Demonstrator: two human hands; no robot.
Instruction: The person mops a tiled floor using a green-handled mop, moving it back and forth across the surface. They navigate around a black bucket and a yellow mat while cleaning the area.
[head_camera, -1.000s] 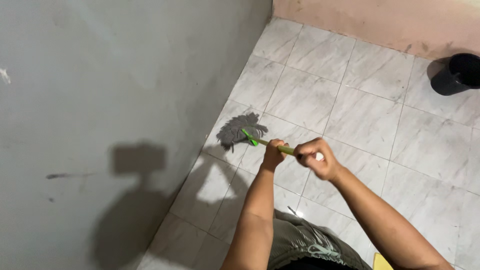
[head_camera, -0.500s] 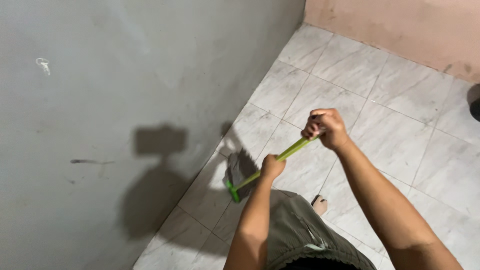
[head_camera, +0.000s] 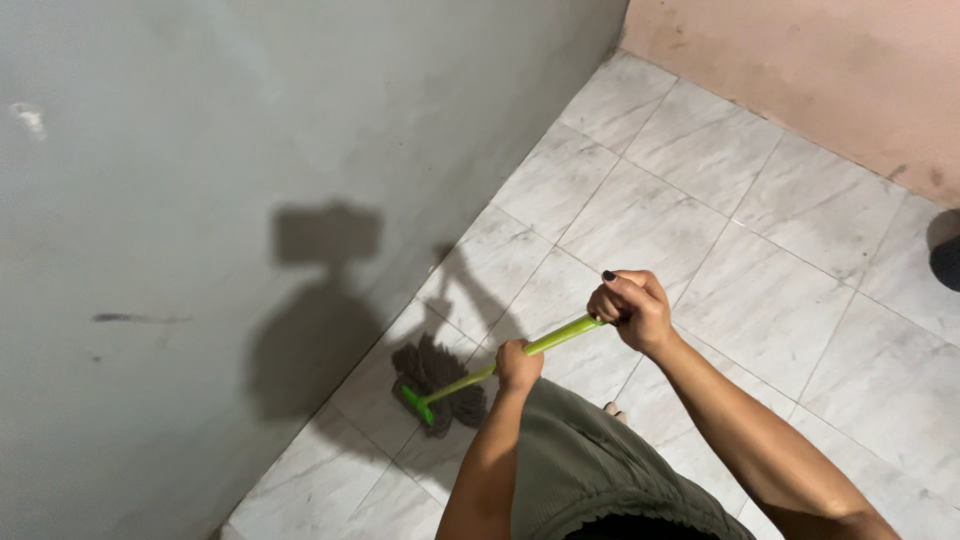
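Head view: nearest, a grey-green trouser leg (head_camera: 590, 460) is seen. A slim bright-green mop handle (head_camera: 556, 336) is grasped by both hands, the left hand (head_camera: 518, 364) clenched low on it, the right hand (head_camera: 628, 308) clenched round its upper end. Below the left grip, the grey stringy mop head (head_camera: 432, 372) is pressed on the white marbled floor tiles (head_camera: 780, 300), beside the grey wall's (head_camera: 200, 160) foot. Farther off, a pink wall (head_camera: 800, 70) is seen.
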